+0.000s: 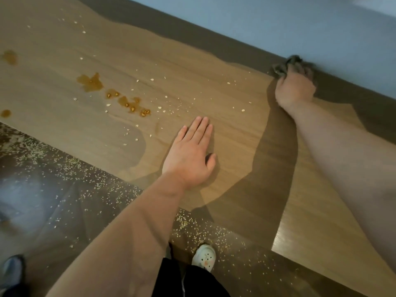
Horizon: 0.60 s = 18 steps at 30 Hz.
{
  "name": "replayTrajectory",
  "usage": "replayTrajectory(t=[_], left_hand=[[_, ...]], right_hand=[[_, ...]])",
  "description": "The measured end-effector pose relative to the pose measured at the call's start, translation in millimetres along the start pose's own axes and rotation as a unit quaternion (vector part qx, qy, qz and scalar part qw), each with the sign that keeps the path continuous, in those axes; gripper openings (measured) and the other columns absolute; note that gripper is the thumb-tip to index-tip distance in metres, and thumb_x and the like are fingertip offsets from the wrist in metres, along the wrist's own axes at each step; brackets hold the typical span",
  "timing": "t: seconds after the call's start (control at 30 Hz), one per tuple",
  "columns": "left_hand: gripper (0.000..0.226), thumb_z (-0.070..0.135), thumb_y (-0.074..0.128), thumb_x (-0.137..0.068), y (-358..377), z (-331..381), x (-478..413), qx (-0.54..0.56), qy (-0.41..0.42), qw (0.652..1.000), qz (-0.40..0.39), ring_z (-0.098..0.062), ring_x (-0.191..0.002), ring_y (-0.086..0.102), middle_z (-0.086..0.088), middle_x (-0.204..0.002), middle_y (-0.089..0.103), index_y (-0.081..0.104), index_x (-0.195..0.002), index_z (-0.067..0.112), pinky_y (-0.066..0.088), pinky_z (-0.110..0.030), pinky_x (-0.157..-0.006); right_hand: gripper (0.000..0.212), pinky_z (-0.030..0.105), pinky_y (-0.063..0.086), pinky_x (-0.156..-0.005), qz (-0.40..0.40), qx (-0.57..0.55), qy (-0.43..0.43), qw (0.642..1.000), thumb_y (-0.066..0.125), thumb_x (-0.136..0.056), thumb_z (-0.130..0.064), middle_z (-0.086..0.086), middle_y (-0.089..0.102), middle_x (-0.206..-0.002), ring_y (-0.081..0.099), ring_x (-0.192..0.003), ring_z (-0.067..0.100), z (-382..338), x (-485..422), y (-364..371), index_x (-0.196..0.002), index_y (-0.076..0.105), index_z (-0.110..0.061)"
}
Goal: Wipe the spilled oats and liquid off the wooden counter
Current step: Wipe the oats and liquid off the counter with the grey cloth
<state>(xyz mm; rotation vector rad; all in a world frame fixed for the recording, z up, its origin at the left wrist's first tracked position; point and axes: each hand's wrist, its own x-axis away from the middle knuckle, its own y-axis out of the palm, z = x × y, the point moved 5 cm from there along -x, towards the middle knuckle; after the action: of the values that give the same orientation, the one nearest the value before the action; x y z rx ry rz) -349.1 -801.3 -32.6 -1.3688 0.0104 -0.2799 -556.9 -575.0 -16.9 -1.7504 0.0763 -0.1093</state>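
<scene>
Oats (151, 79) on wooden counter (235, 136) (floor (85, 200) too)

The wooden counter (214, 67) is flat all the way across. Only low stuff lies on it, scattered oats (159, 107) and amber puddles (90, 82) on the left half, so a hand can slide right over those. The left hand (190, 155) lies flat near the front edge. The right hand (294, 91) is up at the back gripping a dark cloth (287, 65), tight against the wall (278, 22), which blocks that side. Open wood runs between the two hands.
</scene>
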Motion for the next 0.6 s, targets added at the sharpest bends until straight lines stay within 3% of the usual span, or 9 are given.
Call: replayTrajectory(t=[0.1,0.23,0.33,0.4,0.5,0.6], left_hand=[[0.082,0.052,0.004,-0.085,1,1,0,0.005,0.002,1.000,0.000,-0.016,-0.152,-0.008,-0.003,-0.166,-0.003,0.005,-0.158,0.012,-0.005,-0.034,-0.123],[0.083,0.051,0.006,-0.086,-1,1,0,0.003,0.005,1.000,0.009,-0.016,-0.152,-0.006,-0.003,-0.166,0.000,0.009,-0.158,0.012,-0.006,-0.033,-0.122],[0.083,0.052,0.006,-0.085,-1,2,1,0.001,0.004,1.000,0.007,-0.016,-0.152,-0.006,-0.003,-0.166,-0.001,0.007,-0.158,0.012,-0.008,-0.032,-0.121],[0.082,0.052,0.005,-0.085,-1,1,1,-0.001,0.002,1.000,0.007,-0.015,-0.152,-0.007,-0.002,-0.166,-0.002,0.006,-0.158,0.013,-0.009,-0.032,-0.120],[0.081,0.052,0.006,-0.087,0,1,1,-0.003,0.001,1.000,0.007,-0.015,-0.152,-0.008,-0.001,-0.166,-0.003,0.006,-0.158,0.013,-0.009,-0.032,-0.121],[0.082,0.052,0.006,-0.086,0,0,0,-0.003,0.001,1.000,0.001,-0.015,-0.152,-0.008,-0.002,-0.166,-0.003,0.006,-0.158,0.013,-0.008,-0.032,-0.121]], right_hand=[[0.044,0.052,0.028,-0.111,0.000,-0.007,-0.049,0.999,0.035,-0.100,-0.023,0.012,0.039,-0.151,0.027,-0.141,0.035,-35,1,7,-0.142,0.043,-0.011],[0.047,0.051,0.023,-0.117,-0.044,-0.002,-0.229,0.973,0.034,-0.103,-0.024,0.007,0.033,-0.156,0.026,-0.144,0.031,-82,24,15,-0.148,0.037,-0.015],[0.046,0.047,0.020,-0.120,-0.091,-0.040,-0.302,0.948,0.036,-0.104,-0.023,0.005,0.033,-0.156,0.024,-0.145,0.027,-80,23,13,-0.150,0.036,-0.016],[0.044,0.042,0.024,-0.119,-0.079,-0.064,-0.277,0.955,0.038,-0.103,-0.020,0.010,0.040,-0.152,0.031,-0.143,0.028,-55,10,4,-0.147,0.040,-0.013],[0.045,0.035,0.029,-0.112,-0.038,-0.101,-0.128,0.986,0.038,-0.103,-0.023,0.019,0.045,-0.147,0.040,-0.137,0.033,0,-4,-7,-0.145,0.043,-0.007],[0.048,0.044,0.033,-0.112,0.002,-0.060,-0.084,0.995,0.036,-0.099,-0.026,0.016,0.047,-0.146,0.040,-0.135,0.035,0,16,-1,-0.142,0.046,-0.009]])
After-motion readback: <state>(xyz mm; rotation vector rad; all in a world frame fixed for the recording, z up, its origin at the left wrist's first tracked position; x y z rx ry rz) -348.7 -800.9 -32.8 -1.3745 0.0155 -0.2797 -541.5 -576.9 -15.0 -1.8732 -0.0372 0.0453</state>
